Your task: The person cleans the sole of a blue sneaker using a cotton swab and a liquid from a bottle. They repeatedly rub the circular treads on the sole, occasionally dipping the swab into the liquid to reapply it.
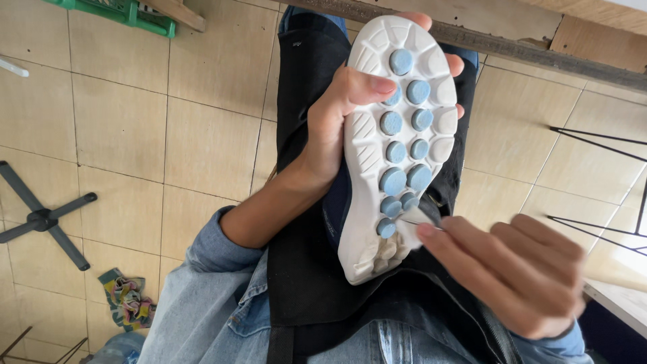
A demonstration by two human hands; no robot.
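My left hand (337, 128) grips a shoe (394, 141) held sole-up over my lap; the thumb lies across the white sole and fingertips show past its far edge. The sole has round light-blue pads down its middle. My right hand (519, 269) pinches a small white wipe (412, 226) and presses it against the sole near the heel-end pads. A black apron (317, 269) covers my lap under the shoe.
Beige tiled floor (135, 135) lies on the left. A black chair base (44, 219) stands at the far left, a crumpled colourful rag (127, 300) below it. A green plastic item (121, 13) sits at top left, a wooden bench edge (512, 40) along the top right.
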